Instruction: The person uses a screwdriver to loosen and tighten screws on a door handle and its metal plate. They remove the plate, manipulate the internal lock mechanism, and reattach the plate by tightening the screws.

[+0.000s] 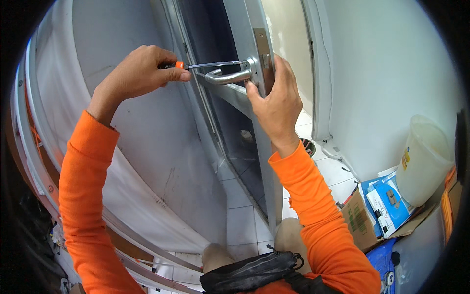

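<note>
My left hand is closed around the orange-and-black grip of a screwdriver. Its long metal shaft lies roughly level, and the tip meets the round base of a silver lever door handle. The handle sits on a grey-framed door that stands ajar. My right hand clasps the door's edge beside the handle, thumb against the handle base and fingers wrapped behind the edge, where they are partly hidden. Above the right fingers, a metal lock faceplate shows on the edge.
On the right, a cardboard box holds blue folders and papers, with a lock cylinder on top. A translucent bin stands there too. A metal ladder-like frame curves along the left. A black pouch hangs at my waist.
</note>
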